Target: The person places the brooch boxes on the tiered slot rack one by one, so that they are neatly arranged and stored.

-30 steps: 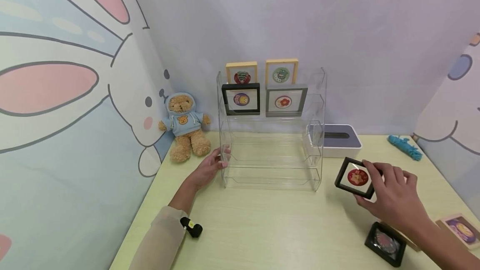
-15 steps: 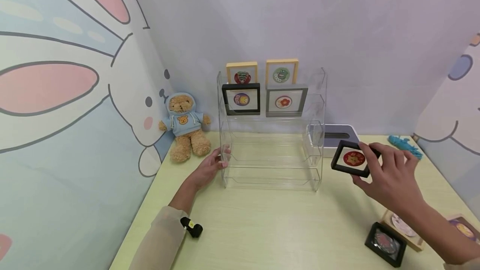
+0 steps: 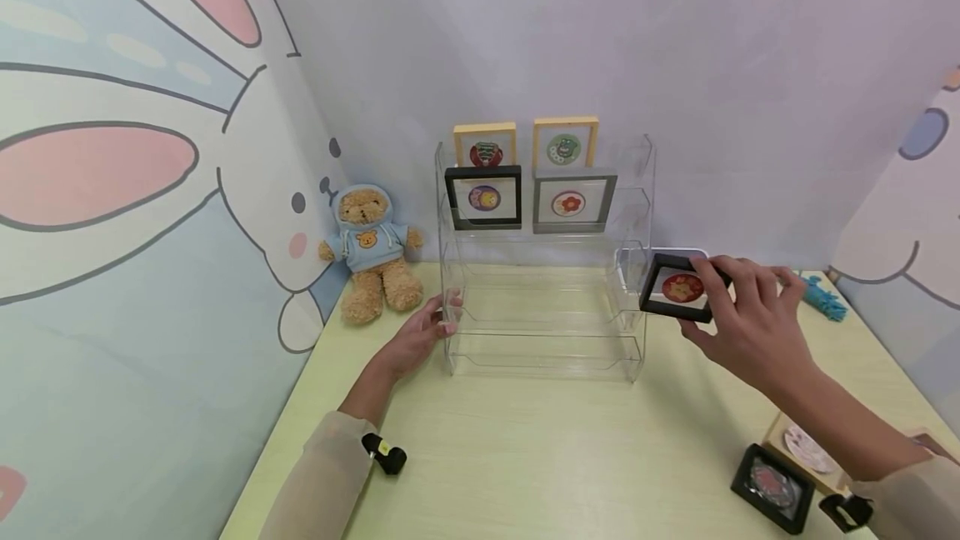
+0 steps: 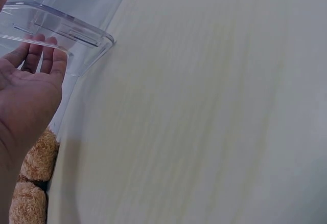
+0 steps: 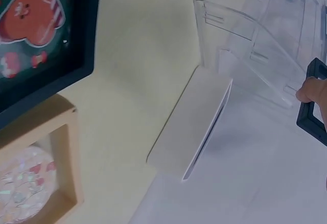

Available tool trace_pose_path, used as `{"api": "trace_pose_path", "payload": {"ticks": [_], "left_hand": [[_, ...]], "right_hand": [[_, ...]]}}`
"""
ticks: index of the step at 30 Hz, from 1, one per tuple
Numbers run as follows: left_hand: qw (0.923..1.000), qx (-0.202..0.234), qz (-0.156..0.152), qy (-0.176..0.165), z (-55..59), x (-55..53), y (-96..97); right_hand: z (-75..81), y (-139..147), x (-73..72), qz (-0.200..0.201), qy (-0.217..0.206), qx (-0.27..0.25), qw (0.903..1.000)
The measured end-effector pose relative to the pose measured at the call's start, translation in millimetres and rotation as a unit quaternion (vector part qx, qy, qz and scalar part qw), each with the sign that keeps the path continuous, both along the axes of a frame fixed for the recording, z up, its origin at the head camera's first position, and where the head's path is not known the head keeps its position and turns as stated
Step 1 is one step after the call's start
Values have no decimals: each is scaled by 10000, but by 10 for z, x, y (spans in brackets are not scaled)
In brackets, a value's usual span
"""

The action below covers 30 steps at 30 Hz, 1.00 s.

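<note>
A clear acrylic tiered rack (image 3: pixel 547 335) stands on the table. My left hand (image 3: pixel 415 342) holds its left side panel, thumb at the front edge; in the left wrist view the fingers (image 4: pixel 47 60) curl behind the clear plastic (image 4: pixel 66 19). My right hand (image 3: pixel 753 336) pinches a small black picture frame (image 3: pixel 681 287) with a red round picture, raised beside the rack's right side. On the rack's upper tiers stand two light wood frames (image 3: pixel 485 148), a black frame (image 3: pixel 483 198) and a grey frame (image 3: pixel 573 202). The lower tiers hold nothing.
Behind the right hand sits a white box (image 5: pixel 189 121), partly hidden in the head view. A teddy bear (image 3: pixel 371 248) leans at the left wall. A blue bundle (image 3: pixel 823 300) lies back right. A black frame (image 3: pixel 772 488) and a wooden frame (image 3: pixel 806 448) lie front right.
My right hand has carried the black picture frame up and leftward, toward the rack's right side, and tilted it more level. My left hand has stayed on the rack.
</note>
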<state>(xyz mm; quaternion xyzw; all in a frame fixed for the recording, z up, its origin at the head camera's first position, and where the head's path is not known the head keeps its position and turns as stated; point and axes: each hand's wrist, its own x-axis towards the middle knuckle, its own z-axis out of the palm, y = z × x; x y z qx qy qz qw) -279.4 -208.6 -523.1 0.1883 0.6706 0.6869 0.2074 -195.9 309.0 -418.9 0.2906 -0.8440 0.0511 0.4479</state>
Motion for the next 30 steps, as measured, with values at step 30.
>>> {"api": "trace_pose_path", "payload": {"ticks": [30], "left_hand": [[10000, -25, 77, 36, 9, 9, 14]], "right_hand": [[261, -1025, -632, 413, 743, 551, 9949]]}}
